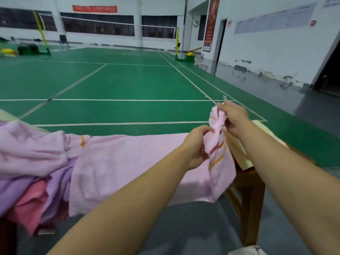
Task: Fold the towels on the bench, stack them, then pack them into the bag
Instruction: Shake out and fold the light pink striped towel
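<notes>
Step in hand: you are at the folding stage, sorting out one end of the pink striped towel (219, 144) before any fold is made.
Towel: it lies spread along the counter (246, 183) across the middle of the frame, its right end lifted and twisted between your hands.
Right hand (233, 120): fingers closed, pinching the towel's top corner, right of centre.
Left hand (196, 144): fingers closed around the twisted part just below.
Other towels: a heap of pink, purple and coral towels (33, 172) sits at the left edge, unfolded.
Next move, as I judge it: untwist the end, find the second corner, and lay the edge flat so the halves meet.
Hard to make out: no bag is clearly visible; a pale object (248, 251) at the bottom edge is cut off. The counter's left end lies hidden under cloth.
</notes>
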{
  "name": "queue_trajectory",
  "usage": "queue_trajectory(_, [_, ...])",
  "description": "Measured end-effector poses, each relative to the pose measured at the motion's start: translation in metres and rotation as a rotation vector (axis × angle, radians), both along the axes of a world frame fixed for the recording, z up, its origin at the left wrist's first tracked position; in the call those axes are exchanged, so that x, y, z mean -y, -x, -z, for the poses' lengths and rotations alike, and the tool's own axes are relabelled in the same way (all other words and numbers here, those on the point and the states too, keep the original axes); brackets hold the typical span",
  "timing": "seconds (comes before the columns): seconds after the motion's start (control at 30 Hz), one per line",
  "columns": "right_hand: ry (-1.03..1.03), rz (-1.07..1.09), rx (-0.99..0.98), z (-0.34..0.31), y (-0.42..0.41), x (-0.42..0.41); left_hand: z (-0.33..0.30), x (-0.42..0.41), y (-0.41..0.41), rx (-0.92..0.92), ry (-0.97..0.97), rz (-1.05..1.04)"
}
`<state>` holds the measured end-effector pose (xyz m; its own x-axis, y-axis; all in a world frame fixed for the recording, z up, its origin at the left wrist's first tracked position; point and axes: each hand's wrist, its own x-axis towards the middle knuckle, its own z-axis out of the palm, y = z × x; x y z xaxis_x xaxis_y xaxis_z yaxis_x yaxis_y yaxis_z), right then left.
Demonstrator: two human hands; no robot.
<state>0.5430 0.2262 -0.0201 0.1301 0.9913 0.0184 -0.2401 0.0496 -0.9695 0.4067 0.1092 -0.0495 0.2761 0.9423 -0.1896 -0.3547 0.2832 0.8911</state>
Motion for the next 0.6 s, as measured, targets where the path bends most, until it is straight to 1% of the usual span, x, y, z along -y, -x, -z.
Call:
queue_trajectory(0.13, [0.012,-0.160,0.034,0.007,0.077,0.001,-0.010,0.020,0.069,-0.058,-0.051,-0.087])
queue_trajectory(0.2, [0.013,-0.232,0.054,0.009,0.122,0.007,-0.015,0.034,0.107,-0.129,-0.068,-0.152])
queue_trajectory(0.37, [0.026,-0.399,0.170,0.022,0.236,0.039,-0.017,0.072,0.195,-0.374,0.051,-0.423])
queue_trajectory(0.43, [0.040,-0.433,0.227,0.029,0.276,0.054,-0.010,0.088,0.224,-0.533,0.033,-0.515])
queue_trajectory(0.5, [0.067,-0.502,0.241,0.035,0.307,0.068,-0.006,0.102,0.249,-0.724,0.044,-0.540])
queue_trajectory(0.6, [0.172,-0.698,0.220,0.039,0.332,0.088,-0.005,0.120,0.277,-1.140,0.115,-0.412])
